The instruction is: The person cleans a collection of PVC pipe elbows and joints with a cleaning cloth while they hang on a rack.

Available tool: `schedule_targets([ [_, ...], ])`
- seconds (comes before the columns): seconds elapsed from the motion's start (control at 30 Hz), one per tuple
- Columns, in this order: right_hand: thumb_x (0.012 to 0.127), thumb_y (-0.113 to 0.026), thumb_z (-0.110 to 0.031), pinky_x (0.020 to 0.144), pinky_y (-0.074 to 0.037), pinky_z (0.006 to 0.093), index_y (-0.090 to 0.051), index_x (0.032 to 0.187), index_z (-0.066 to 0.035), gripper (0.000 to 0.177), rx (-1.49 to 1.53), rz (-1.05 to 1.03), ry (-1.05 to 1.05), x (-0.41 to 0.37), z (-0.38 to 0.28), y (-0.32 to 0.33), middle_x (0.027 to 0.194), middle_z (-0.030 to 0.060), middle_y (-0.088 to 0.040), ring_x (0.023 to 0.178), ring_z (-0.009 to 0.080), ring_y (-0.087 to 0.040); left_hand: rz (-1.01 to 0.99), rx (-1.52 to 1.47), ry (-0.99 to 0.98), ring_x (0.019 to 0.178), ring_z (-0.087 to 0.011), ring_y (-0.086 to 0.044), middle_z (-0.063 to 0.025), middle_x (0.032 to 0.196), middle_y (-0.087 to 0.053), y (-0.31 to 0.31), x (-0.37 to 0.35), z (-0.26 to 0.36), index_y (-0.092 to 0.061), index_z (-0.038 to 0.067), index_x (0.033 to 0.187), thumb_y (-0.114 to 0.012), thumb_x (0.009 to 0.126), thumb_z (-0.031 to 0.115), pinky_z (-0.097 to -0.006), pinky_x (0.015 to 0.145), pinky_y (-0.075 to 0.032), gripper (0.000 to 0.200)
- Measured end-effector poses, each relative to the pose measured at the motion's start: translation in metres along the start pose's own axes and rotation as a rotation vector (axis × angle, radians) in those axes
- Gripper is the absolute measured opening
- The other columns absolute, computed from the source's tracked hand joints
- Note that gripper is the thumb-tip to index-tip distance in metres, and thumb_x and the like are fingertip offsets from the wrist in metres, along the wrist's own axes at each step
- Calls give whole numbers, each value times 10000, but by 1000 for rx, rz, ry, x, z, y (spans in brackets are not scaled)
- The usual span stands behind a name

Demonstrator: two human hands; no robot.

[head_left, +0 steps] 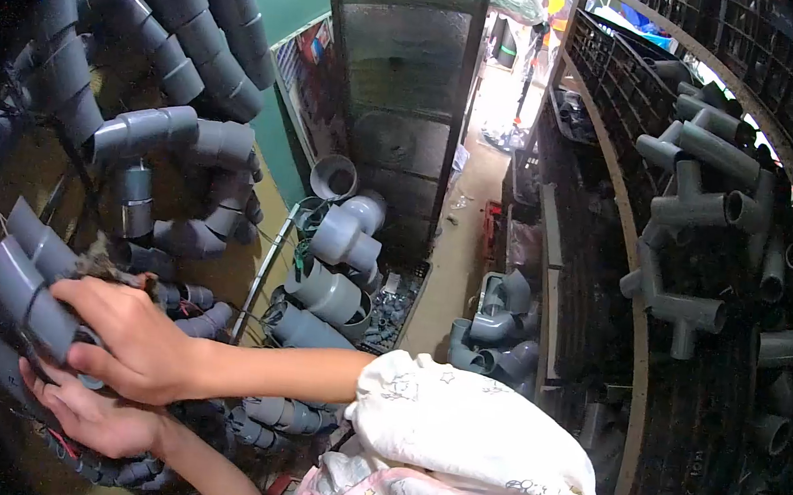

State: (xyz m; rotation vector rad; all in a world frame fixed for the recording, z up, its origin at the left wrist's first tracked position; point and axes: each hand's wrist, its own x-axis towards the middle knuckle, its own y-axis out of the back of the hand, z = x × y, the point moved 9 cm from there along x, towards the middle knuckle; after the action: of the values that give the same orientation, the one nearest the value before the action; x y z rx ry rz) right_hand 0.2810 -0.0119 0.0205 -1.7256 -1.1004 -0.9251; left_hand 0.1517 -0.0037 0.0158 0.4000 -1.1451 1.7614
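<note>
At the far left, my right hand is closed on a grey plastic pipe fitting, with the thumb near its open lower end. Just below, my left hand is turned palm up, its fingers curled against the lower end of the same fitting; part of its grip is hidden. The fitting lies tilted beside other grey fittings. Strings of curved grey fittings hang above and beyond both hands.
Large grey fittings are stacked in the middle, beside a dark drawer cabinet. More fittings protrude from black crates on the right-hand rack. A narrow floor aisle runs between them, with grey elbows near its front.
</note>
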Motion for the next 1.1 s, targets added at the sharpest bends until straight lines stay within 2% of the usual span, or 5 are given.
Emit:
schedule_targets([
  [0.23, 811, -425, -377, 489, -384, 385, -452, 892, 18, 404, -65, -156, -68, 22, 12, 2, 569, 192, -480, 536, 368, -513, -237, -203, 41, 1236, -284, -166, -142, 1349, -122, -11, -16, -17, -176, 48, 1269, -342, 811, 310, -399, 1010, -119, 553],
  [0.43, 896, -260, -238, 437, -374, 270, -518, 684, -1, 410, -21, -29, -38, 27, 36, 16, 533, 93, -473, 439, 186, -492, -138, -195, 335, 1140, -241, -291, -111, 1247, -261, 12, -50, -52, -185, 78, 1273, -358, 763, 178, -350, 952, -225, 547],
  [0.7, 891, -233, -352, 794, -388, 277, -438, 1059, 17, 454, 196, 65, -418, -28, 68, 1, 962, 119, -527, 881, 180, -505, -340, 160, 311, 1059, -197, -379, -102, 1138, -388, 10, -29, -66, -294, -48, 1190, -439, 682, 32, -289, 916, -261, 534],
  [0.9, 851, -294, -216, 870, -335, 386, -401, 1054, 51, 352, 220, 313, -4, -72, 29, 11, 1030, 220, -486, 943, 311, -480, -202, -77, 318, 972, -194, -466, -117, 1095, -449, 23, -15, -47, -257, -63, 1235, -701, 591, 133, -315, 862, -355, 807],
  [1.1, 812, -359, -175, 822, -375, 370, -446, 1008, 44, 306, 45, 144, -129, -28, 17, 5, 992, 227, -515, 891, 274, -503, -180, 1, 458, 856, -152, -510, -63, 928, -538, 49, -26, -82, -476, -36, 1009, -645, 709, 292, -275, 772, -382, 475],
])
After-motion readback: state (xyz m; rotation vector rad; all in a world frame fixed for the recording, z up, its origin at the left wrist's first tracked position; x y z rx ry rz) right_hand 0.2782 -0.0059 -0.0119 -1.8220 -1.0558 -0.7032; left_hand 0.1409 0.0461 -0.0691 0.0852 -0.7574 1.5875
